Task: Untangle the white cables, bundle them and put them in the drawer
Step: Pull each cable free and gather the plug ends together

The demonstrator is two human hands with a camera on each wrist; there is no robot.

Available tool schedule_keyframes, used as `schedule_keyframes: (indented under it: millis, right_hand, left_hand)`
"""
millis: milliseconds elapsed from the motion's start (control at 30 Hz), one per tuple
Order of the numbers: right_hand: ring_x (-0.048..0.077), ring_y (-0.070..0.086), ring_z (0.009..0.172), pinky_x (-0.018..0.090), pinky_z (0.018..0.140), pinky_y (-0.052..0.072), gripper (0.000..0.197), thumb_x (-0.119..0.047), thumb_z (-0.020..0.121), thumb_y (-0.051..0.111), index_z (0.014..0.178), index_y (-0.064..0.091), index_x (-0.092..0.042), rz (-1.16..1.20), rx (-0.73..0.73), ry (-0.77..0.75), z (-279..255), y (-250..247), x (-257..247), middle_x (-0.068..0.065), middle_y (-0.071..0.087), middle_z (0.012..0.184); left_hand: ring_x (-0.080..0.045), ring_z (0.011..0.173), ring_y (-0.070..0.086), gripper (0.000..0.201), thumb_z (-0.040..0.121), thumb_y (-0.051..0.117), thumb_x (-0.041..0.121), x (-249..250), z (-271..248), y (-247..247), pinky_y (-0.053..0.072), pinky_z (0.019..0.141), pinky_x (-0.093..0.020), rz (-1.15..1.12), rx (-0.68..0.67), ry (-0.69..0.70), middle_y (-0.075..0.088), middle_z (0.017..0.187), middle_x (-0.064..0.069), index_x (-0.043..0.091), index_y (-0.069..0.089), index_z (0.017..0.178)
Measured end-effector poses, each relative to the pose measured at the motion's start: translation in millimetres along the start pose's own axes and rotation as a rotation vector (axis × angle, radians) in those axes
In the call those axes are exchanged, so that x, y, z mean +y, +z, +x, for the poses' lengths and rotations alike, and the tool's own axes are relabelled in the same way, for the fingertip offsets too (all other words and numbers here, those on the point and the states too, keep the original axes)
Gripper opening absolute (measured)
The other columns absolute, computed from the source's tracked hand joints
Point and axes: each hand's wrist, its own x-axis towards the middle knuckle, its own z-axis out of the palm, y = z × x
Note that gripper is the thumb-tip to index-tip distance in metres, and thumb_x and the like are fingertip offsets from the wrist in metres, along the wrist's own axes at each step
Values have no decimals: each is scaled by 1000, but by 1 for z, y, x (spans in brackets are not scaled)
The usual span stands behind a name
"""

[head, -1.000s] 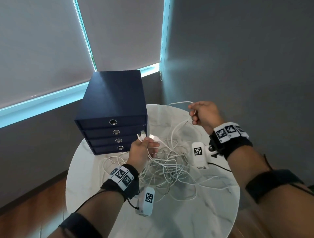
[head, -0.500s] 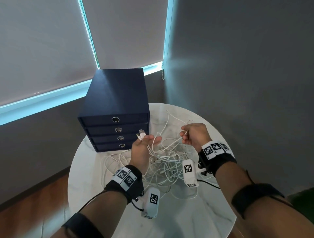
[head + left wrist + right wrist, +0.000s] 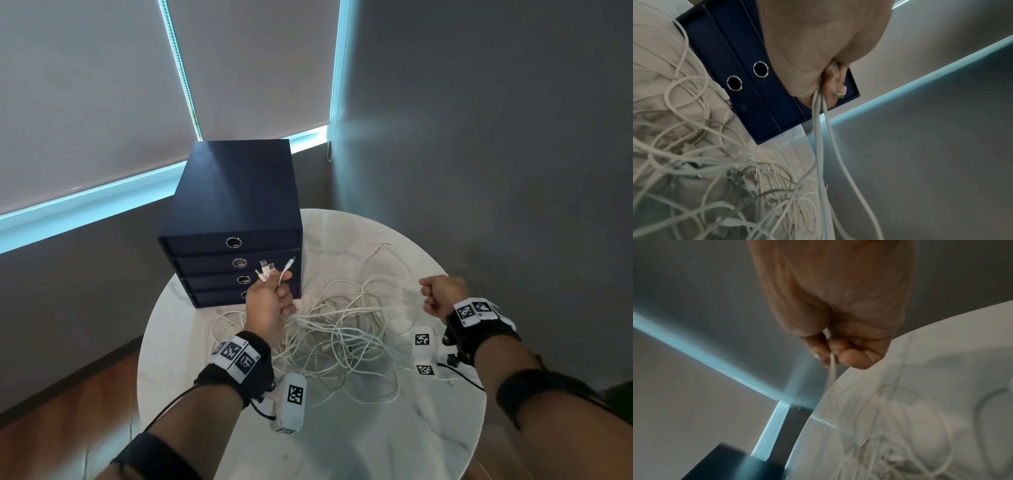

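- While the white cables (image 3: 337, 329) lie tangled on the round marble table (image 3: 394, 442), several cable ends are gripped in the left hand (image 3: 269, 305); fingers are curled round them; connector plugs (image 3: 266, 269) are seen sticking up out of the fist
- In the left wrist view, two strands (image 3: 819, 146) are seen dropping from the left hand (image 3: 818, 53) down to the pile; one plug tip is visible at the fingertips
- A single thin cable is pinched in the right hand (image 3: 442, 296); hand is clenched around it; confirmed in the right wrist view, where the strand (image 3: 832, 368) runs out between thumb and fingers of the right hand (image 3: 838, 318) toward the table (image 3: 931, 402)
- Tangle is located between the two hands and below them, nearer the left hand; a loose loop is laid out beyond the right hand, toward the far table edge
- Navy drawer unit (image 3: 236, 205) is positioned just beyond the left hand, on the table; four drawers with ring pulls, all shut; lowest pull is partly hidden by the left hand
- Drawer fronts (image 3: 748, 84) are seen directly behind the left hand in the wrist view; cables are touching the unit's base
- Wrist bands with printed markers are worn on both arms; white camera modules hang below each wrist
- Right wrist view is blurred; cable detail on the table cannot be resolved there
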Motion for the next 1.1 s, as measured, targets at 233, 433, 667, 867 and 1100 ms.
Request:
schedule_keyframes:
  millis: [233, 433, 667, 867, 1100]
  right_hand:
    - [20, 40, 47, 22, 38, 42, 26, 9, 93, 41, 75, 55, -2, 62, 142, 42, 22, -49, 8, 12, 47, 69]
    - [12, 22, 39, 19, 42, 21, 9, -5, 91, 57, 83, 61, -5, -109, -354, -229, -29, -2, -28, -1, 26, 50]
    - [11, 27, 40, 20, 43, 19, 15, -4, 93, 54, 86, 67, -5, -442, -695, -521, -100, 53, -42, -1, 38, 48]
    - [8, 25, 36, 15, 41, 17, 27, 0, 97, 43, 78, 55, -15, 286, -398, -542, -102, 48, -97, -5, 36, 45]
    - [11, 36, 33, 19, 42, 30, 25, -4, 95, 37, 83, 56, -15, 404, 53, -542, -50, -6, -147, 0, 42, 52]
  left_hand:
    - [-8, 43, 20, 26, 106, 46, 23, 5, 4, -17, 18, 37, -21, 61, -2, 51, 24, 56, 4, 5, 63, 99]
    - [-8, 44, 27, 18, 100, 59, 23, -1, -4, 10, 28, 42, -21, 263, -119, 208, 30, 53, 8, 9, 67, 92]
    - [-11, 43, 27, 29, 99, 61, 25, 3, -11, 41, 28, 43, -22, 378, -329, 333, 54, 56, 2, -2, 70, 100]
    - [-9, 43, 29, 46, 94, 64, 34, -5, -19, 24, 31, 42, -19, 380, -411, 222, 41, 59, -13, -12, 61, 95]
    - [-6, 43, 28, 42, 98, 63, 28, -7, -12, 6, 33, 43, -18, 321, -342, 172, 45, 69, -15, -13, 60, 99]
